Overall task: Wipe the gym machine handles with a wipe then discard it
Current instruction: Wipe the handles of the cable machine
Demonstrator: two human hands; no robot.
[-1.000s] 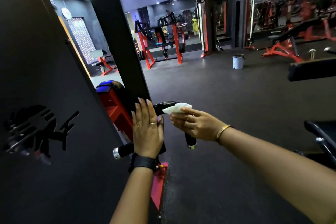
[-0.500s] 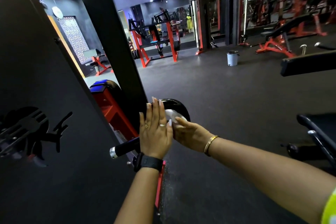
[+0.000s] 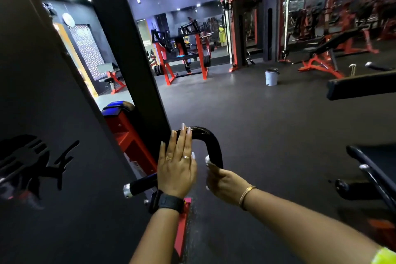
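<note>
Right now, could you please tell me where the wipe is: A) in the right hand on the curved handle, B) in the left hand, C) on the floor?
A: the white wipe peeks out of the right hand gripping the curved handle; the left hand lies flat, fingers straight.

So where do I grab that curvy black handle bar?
Grip the straight stretch just below the bend of the curved black metal handle, where the right hand wraps it with the white wipe. Come from the right, the open-floor side: the round bar fits a curled hand, and the machine's black upright crowds the left.
</note>
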